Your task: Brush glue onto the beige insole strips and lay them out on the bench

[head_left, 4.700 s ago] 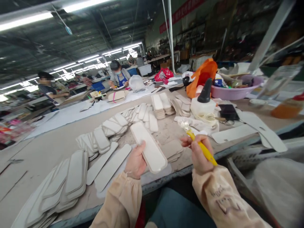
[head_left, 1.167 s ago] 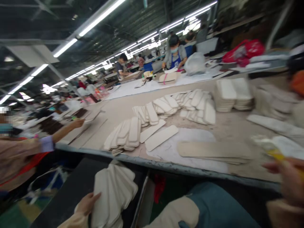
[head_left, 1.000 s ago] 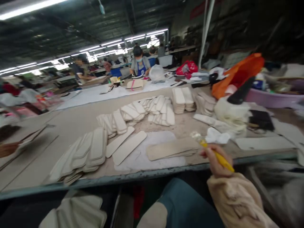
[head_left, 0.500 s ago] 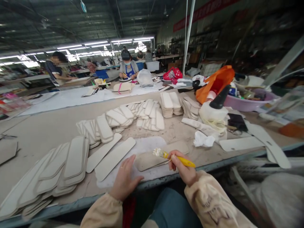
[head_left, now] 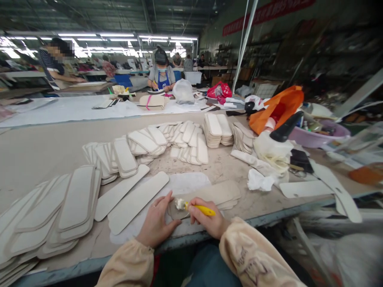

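My right hand [head_left: 207, 218] is closed round the yellow handle of a brush [head_left: 201, 209]. White paste covers the bristles, which rest on or just above the left end of a long beige panel [head_left: 217, 192] with rounded ends. More panels show under its edge at the right. With fingers spread, my left hand [head_left: 158, 218] lies at the left end of that panel, its thumb along the near edge. Beneath is a white sheet [head_left: 191, 180]. Two pale panels [head_left: 139, 202] lie side by side just left of my left hand.
Fanned piles of panels [head_left: 76, 199] cover the left, with stacked panels [head_left: 218, 129] farther back. At right are crumpled tissue [head_left: 260, 180], a white bottle [head_left: 273, 143], an orange bag [head_left: 277, 109] and a purple basin [head_left: 320, 135]. A co-worker [head_left: 161, 75] sits across the table.
My right hand has moved the brush leftward along the panel, close to my left hand. My left hand stays at the panel's left end. The camera view has shifted slightly.
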The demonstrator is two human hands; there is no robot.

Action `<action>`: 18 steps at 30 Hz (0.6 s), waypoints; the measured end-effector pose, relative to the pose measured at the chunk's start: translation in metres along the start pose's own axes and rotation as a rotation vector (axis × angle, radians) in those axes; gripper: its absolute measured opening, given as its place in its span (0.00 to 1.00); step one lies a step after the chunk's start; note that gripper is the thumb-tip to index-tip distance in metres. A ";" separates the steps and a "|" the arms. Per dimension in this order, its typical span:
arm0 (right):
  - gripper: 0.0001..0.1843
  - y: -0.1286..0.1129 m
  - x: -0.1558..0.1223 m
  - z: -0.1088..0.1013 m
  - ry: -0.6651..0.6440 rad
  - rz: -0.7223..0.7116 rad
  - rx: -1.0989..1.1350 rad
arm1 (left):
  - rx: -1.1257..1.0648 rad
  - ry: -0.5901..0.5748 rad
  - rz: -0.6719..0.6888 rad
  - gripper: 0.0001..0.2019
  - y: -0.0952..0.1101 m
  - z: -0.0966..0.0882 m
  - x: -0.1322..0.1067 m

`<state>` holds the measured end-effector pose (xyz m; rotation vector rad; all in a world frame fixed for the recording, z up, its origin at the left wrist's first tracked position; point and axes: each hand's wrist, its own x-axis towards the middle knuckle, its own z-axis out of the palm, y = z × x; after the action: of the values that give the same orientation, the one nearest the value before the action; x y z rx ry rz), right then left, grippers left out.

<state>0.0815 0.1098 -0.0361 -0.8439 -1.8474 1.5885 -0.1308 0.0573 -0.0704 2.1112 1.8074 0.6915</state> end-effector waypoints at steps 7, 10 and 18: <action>0.16 0.008 -0.007 -0.007 0.185 0.033 -0.033 | 0.064 -0.004 0.045 0.41 0.000 -0.001 0.001; 0.16 0.010 -0.016 -0.021 0.290 0.042 -0.049 | 0.091 -0.004 0.077 0.40 0.000 -0.002 0.002; 0.18 0.015 -0.035 -0.070 0.632 0.132 -0.205 | 0.146 0.010 0.077 0.38 -0.003 0.002 0.002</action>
<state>0.1589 0.1292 -0.0414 -1.3938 -1.5200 1.0329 -0.1327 0.0600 -0.0733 2.2855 1.8416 0.6054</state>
